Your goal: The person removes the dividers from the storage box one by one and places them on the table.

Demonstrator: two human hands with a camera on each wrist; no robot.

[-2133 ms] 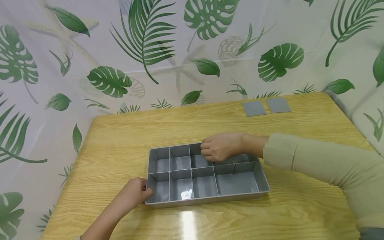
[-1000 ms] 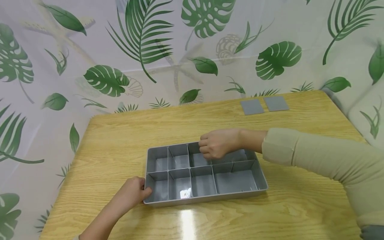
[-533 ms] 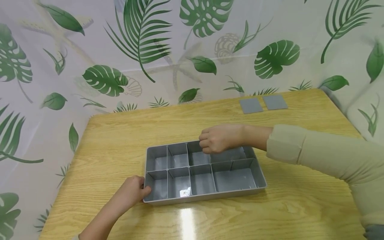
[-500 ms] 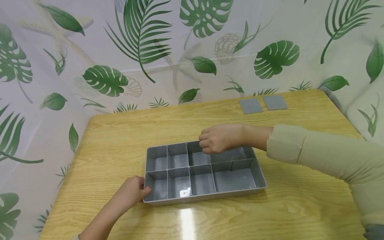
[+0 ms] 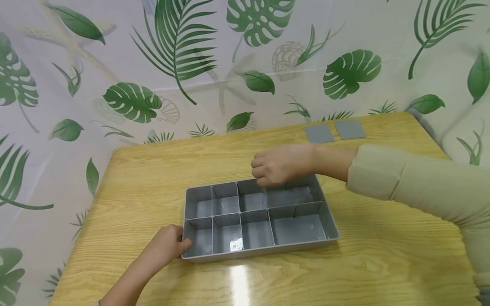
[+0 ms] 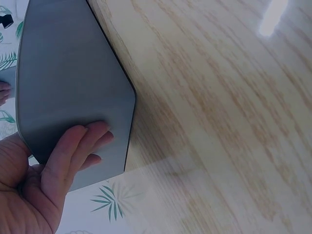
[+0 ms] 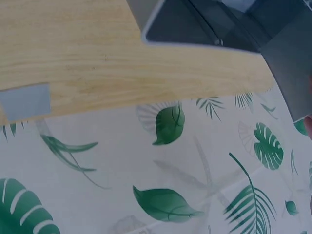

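Observation:
A grey compartment box (image 5: 260,253) lies lengthwise on the wooden table, split by thin grey walls. My left hand (image 5: 168,243) grips its left end, thumb over the rim near the front corner. In the left wrist view, the fingers (image 6: 80,146) lie along the outer side of the box. Above the back row, my right hand (image 5: 277,165) has its fingers curled downward. It pinches a flat grey divider (image 7: 287,73), which in the right wrist view stands out over the box, fingertips at its edge. The hand hides the divider's upper part in the head view.
Two flat grey square pieces (image 5: 319,133) lie side by side near the table's back right edge. Wooden tabletop (image 5: 153,178) surrounds the box. A white curtain (image 5: 214,106) with green leaf prints hangs behind and left of the table.
My right hand has risen and moved back from the box, lifting the divider and uncovering more of the back row. The left hand keeps its grip on the left end.

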